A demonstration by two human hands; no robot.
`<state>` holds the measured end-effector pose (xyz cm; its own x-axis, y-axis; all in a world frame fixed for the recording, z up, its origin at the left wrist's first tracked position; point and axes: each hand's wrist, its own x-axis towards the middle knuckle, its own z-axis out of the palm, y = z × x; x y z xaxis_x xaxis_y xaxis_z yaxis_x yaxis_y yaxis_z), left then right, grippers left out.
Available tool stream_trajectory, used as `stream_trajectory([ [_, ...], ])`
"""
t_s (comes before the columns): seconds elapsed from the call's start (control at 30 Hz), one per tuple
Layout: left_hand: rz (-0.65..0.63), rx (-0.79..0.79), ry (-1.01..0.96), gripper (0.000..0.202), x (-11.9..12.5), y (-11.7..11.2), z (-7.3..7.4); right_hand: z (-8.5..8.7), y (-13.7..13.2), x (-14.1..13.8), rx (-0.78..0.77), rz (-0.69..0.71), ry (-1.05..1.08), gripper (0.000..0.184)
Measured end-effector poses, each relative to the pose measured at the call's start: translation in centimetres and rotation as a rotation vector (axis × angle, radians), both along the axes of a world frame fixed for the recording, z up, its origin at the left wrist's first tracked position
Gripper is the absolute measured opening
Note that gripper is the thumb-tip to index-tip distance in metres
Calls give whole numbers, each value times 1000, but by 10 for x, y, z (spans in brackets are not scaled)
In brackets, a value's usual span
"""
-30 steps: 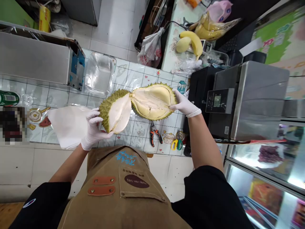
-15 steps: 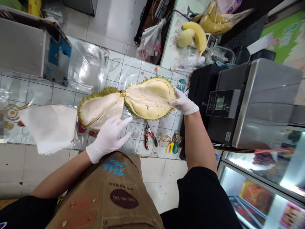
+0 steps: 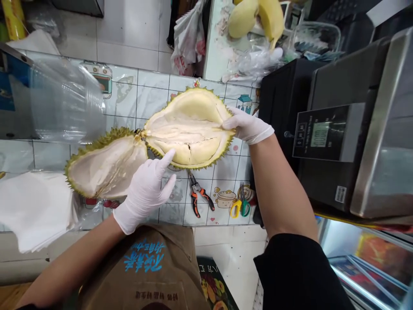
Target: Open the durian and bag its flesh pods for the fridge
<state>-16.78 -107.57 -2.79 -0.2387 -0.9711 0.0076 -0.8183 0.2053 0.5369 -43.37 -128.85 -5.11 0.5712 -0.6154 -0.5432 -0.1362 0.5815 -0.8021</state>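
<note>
A durian (image 3: 189, 129) lies split open on a tiled counter (image 3: 155, 101), with its two halves joined at one end and both insides facing up. Each half has a green spiky skin. The half on the right is pale yellow inside, and the half on the left is mostly white. The right hand (image 3: 247, 125), in a thin white glove, holds the outer edge of the right half with its fingers pressed close together. The left hand (image 3: 145, 193), also gloved, is open with its fingers spread, and one finger points up over the edge of the right half, but I cannot tell if it touches. Just below the durian lie pliers (image 3: 198, 193) with orange and black handles, and near them are scissors (image 3: 239, 207) with yellow and green handles. To the left are a clear plastic box (image 3: 64, 101) and a pile of white paper (image 3: 32, 211). To the right stands a steel machine (image 3: 335, 129) with a small screen, and the person wears a brown apron (image 3: 145, 267)
</note>
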Motion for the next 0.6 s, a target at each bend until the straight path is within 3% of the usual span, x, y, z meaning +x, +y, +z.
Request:
stream_trajectory([
  [0.4,-45,6,-171,69,-1,-14,3,-8,-1,-6,3,19,-13,81],
  [0.6,-63,36,-188,66,-5,-16,13,-8,0,-6,13,15,-29,85],
])
